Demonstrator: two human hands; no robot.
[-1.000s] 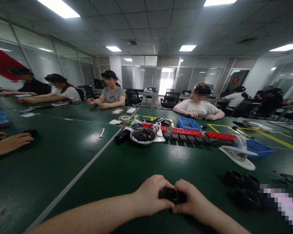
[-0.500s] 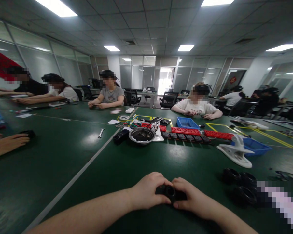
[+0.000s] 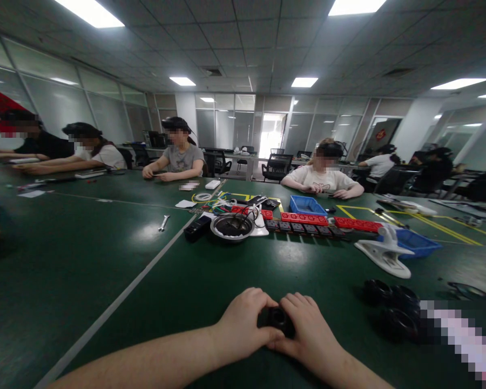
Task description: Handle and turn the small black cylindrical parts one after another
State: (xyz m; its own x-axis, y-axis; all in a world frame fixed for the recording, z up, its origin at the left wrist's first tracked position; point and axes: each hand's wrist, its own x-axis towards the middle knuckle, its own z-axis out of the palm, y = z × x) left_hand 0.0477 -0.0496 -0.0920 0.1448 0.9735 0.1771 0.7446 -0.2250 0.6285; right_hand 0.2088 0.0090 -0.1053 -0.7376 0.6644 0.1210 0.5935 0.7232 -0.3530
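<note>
Hands together, from where I stand: left hand (image 3: 243, 324) and right hand (image 3: 314, 329) clamp a small, black, plastic-looking piece with a round hole (image 3: 277, 312) from either side, neither nearer. Its long axis seems to run between them, ends hidden.

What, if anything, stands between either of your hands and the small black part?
Nothing visible does: the left hand and right hand both hold the small black part. The black round parts lie off to the right, out of the way.
</note>
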